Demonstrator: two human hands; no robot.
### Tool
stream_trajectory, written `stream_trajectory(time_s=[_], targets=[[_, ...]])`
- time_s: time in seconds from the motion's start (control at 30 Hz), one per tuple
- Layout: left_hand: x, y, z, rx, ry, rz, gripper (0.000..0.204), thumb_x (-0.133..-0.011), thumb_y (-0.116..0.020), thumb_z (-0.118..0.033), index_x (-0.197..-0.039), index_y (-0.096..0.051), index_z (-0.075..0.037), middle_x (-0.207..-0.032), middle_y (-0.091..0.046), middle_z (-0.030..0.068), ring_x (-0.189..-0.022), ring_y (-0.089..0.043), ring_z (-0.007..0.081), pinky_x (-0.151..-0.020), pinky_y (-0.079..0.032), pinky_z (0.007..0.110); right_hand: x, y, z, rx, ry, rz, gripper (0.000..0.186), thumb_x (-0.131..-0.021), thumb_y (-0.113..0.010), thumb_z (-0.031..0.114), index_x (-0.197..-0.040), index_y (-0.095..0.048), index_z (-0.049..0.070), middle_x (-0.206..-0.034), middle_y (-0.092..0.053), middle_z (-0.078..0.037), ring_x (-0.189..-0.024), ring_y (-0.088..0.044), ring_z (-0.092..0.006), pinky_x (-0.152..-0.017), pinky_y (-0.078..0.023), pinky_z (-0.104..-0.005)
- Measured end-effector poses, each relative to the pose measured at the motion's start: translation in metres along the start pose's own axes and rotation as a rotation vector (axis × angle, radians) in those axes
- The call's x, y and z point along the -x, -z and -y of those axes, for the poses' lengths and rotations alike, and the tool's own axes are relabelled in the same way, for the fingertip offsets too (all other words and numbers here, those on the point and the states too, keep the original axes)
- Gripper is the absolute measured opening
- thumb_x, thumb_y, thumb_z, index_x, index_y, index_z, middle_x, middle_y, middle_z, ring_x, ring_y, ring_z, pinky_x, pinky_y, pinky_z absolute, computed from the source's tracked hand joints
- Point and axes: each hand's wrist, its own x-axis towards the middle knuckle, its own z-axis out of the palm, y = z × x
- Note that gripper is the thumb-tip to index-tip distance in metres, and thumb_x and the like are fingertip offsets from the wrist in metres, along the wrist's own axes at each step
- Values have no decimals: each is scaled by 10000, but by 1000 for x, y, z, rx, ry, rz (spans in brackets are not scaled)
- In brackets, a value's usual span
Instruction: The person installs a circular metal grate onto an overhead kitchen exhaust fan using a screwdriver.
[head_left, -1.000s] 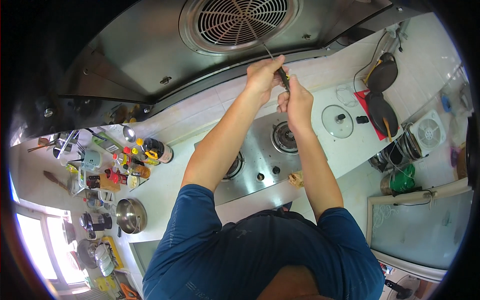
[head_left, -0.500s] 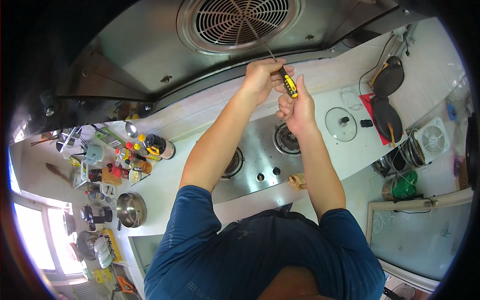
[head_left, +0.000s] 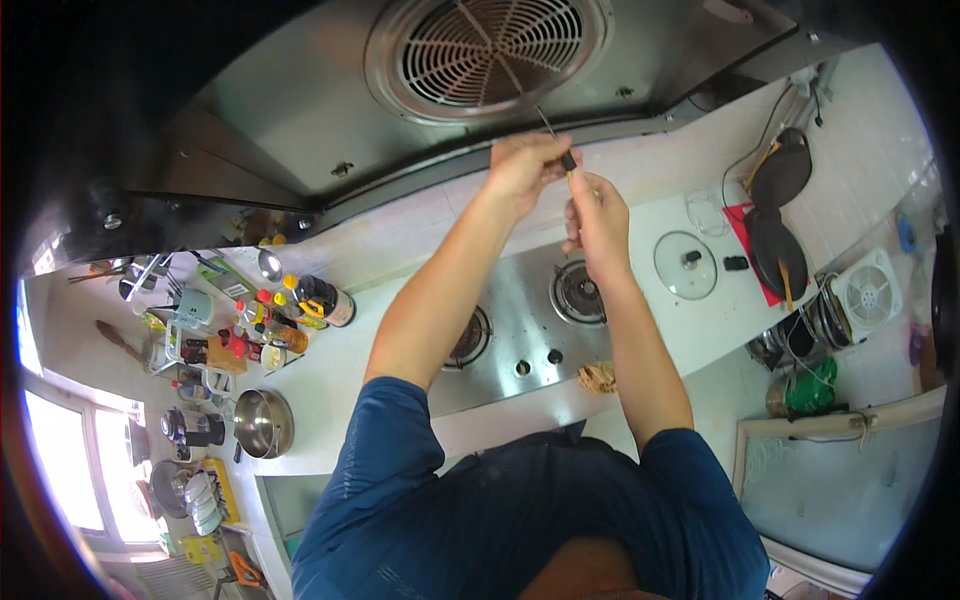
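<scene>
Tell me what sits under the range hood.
Below the range hood lies a steel gas stove with two burners; both hands hold a screwdriver between. The left arm covers part of the stove.

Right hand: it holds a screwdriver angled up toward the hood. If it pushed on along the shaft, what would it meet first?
Probably the round fan grille of the range hood. The screwdriver in the right hand aims at the grille's lower edge; whether the tip already touches it cannot be told from this view.
</scene>
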Motion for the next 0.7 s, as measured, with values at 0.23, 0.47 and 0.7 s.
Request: stream_trajectory(time_s=[0.23,0.47,0.7], targets=[[8,-17,10,-89,31,-113,232,-977,-771,-202,-965,-678,10,-865,-704,88,-749,-660,169,-609,-519,303,-20,18,-21,428,383,-79,342,-1084,-603,387,-1150,-699,66,-601,-549,12,-515,-505,-81,-492,-430,-293],[6,-15,9,-94,3,-50,293,-987,-747,-132,-1147,-675,103,-1011,-742,162,-904,-732,220,-748,-606,316,-19,8,-22,562,478,-176,393,-1023,-699,424,-981,-679,34,-716,-575,-12,-528,-486,-72,-550,-469,-327],[38,-9,4,-150,108,-94,444,-1061,-657,-337,-1330,-625,15,-1151,-734,169,-1036,-716,246,-856,-596,384,2,3,-20,132,175,-11,356,-1058,-662,379,-936,-662,45,-690,-528,26,-534,-463,-76,-481,-413,-272]])
